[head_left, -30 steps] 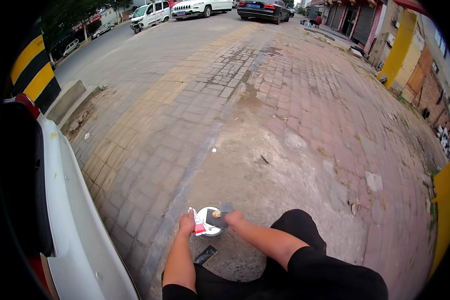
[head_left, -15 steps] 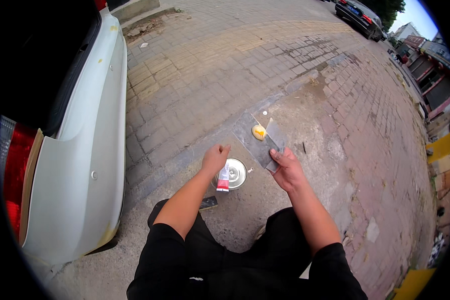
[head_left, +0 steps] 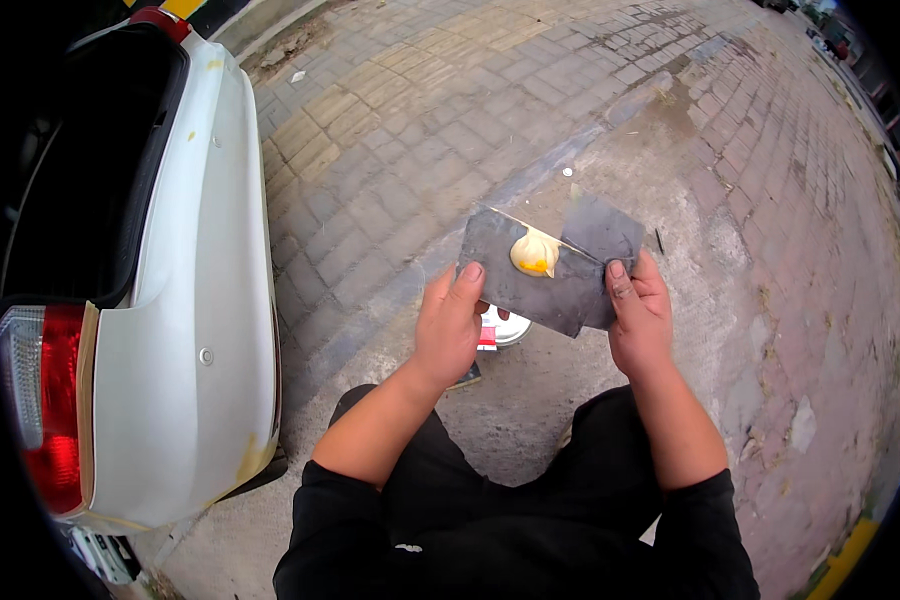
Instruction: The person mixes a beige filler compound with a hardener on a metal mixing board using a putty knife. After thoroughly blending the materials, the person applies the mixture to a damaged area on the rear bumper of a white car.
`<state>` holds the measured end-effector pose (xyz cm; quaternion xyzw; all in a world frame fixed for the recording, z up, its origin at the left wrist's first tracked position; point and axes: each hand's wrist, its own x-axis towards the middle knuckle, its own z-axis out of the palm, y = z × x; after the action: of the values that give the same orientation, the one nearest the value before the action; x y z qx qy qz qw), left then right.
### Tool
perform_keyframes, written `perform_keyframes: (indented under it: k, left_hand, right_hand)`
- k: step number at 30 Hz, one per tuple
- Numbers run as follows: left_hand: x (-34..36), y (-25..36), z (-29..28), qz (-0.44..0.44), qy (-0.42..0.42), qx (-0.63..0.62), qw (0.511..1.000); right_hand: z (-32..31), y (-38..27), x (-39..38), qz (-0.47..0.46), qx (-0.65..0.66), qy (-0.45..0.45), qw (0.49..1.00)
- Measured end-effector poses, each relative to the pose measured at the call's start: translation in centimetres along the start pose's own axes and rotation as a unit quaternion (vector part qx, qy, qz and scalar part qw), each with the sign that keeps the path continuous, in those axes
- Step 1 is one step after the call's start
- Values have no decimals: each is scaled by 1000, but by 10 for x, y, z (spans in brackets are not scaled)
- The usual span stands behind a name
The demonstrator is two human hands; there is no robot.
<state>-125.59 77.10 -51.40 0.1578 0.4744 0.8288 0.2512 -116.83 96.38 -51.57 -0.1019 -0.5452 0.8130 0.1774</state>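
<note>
My left hand [head_left: 450, 325] grips the left end of a thin dark grey mixing sheet [head_left: 490, 255], thumb on top and fingers underneath. A cream-coloured dollop of putty [head_left: 532, 247] with a yellow-orange streak lies on it. My right hand [head_left: 642, 315] pinches the sheet's right end, together with a second grey piece, a flat spreader [head_left: 602, 228] that overlaps it. Below the sheet, partly hidden by it and my left fingers, a round metal tin [head_left: 513, 331] stands on the ground. The red-and-white end of a tube [head_left: 487, 336] shows at the tin.
To my left stands a white car with its boot open; its rear bumper [head_left: 235, 300] has yellowish patches, and a red-and-clear tail lamp [head_left: 55, 400] sits beside it. A dark block [head_left: 467, 377] lies near my knee. Brick paving [head_left: 370, 170] spreads ahead, with a kerb line crossing it.
My left hand has moved right from above the tin and taken hold of the sheet's left end. The sheet has turned more level across my view. My head view has shifted.
</note>
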Motion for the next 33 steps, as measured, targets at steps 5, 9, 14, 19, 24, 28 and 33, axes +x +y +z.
perform_keyframes:
  k: [5,9,14,19,24,28,33]
  left_hand:
    - [-7,3,-4,19,26,-142,989]
    - [-13,20,7,-33,-21,-184,982]
    - [-27,15,32,-146,-86,-206,964]
    - [-28,2,36,-169,-67,-247,952]
    - [-28,6,34,-131,-61,-253,957]
    - [-29,13,30,-87,-65,-225,968]
    - [-16,24,11,16,-17,-99,995]
  right_hand:
    - [-9,-15,2,-214,-92,63,971]
    - [-2,-13,7,-154,67,52,984]
    - [15,-17,1,-19,158,45,986]
    - [4,4,-24,218,272,-32,937]
    - [16,12,-23,212,73,-100,969]
    - [10,24,-17,200,130,-127,963]
    - [-6,10,8,-125,-24,86,988]
